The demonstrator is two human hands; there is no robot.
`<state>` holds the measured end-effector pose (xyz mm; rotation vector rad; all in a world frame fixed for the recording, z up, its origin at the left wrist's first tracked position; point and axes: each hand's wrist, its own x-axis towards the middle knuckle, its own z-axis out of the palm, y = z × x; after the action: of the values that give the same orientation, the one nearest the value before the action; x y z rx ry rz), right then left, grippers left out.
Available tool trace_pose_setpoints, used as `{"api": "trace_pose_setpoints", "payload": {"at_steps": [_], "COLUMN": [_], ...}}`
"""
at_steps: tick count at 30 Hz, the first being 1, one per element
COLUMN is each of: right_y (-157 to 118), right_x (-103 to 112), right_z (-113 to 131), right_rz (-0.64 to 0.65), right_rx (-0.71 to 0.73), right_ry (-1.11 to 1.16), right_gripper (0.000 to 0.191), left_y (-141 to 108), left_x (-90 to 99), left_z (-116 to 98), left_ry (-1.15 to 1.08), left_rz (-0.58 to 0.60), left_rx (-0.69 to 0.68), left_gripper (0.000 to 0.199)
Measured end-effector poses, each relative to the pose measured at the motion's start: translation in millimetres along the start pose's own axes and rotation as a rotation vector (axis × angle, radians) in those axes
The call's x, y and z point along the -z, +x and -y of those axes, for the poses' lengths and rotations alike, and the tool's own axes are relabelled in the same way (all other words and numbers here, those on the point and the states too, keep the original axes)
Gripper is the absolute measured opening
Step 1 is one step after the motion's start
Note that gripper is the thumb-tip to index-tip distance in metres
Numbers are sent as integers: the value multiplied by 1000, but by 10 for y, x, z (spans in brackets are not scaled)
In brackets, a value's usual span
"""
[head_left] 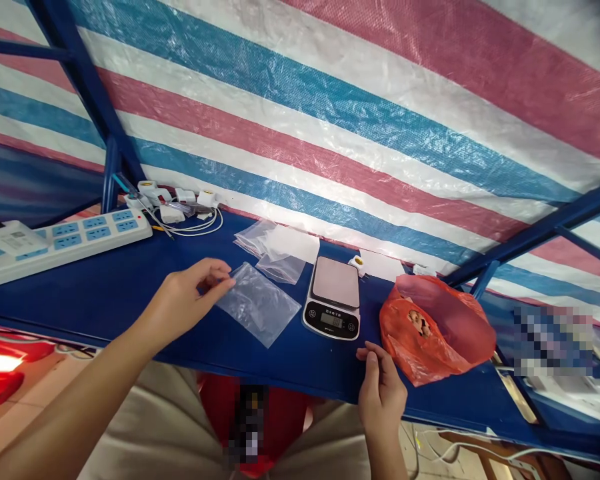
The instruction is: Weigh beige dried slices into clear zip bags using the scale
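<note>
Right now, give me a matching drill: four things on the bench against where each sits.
1. clear bag
2. scale
3. orange bag
4. power strip

a. far left of the bench
b. right of the scale, above the right hand
c. pinched in the left hand
d. centre, between the two bags

Pairs: 1-c, 2-d, 3-b, 4-a

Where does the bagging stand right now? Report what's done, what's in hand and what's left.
Done: nothing looks packed; the scale has a bare pan. In hand: the left hand pinches the edge of a clear bag that looks empty, and the right hand rests at the table edge beside the orange bag. Left: the spare bags behind lie flat and apparently unfilled.
</note>
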<state>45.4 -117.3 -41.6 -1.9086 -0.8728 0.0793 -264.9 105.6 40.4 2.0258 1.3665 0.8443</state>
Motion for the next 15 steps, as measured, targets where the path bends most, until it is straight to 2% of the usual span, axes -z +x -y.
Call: {"api": "trace_pose_setpoints", "payload": {"at_steps": [4, 6, 10, 12, 15], "right_y": [-25, -30, -2, 17, 33], "right_x": [-27, -34, -27, -24, -29], "right_z": [105, 119, 24, -36, -72], "right_rz": [-28, -31, -13, -1, 1], "right_rx": [1, 8, 9, 6, 4], "right_ry": [-14, -21, -32, -35, -44], "right_gripper": [48, 48, 48, 49, 48], "left_y": [589, 938, 1561, 1771, 1926], "left_x": [-46, -102, -262, -356, -494], "left_z": [-194, -301, -441, -449, -388], "left_ry": [-96, -57, 70, 81, 67], "left_rz": [45, 71, -24, -65, -81], "left_rx": [-31, -40, 89, 146, 216], "left_gripper": [41, 35, 25, 24, 23]}}
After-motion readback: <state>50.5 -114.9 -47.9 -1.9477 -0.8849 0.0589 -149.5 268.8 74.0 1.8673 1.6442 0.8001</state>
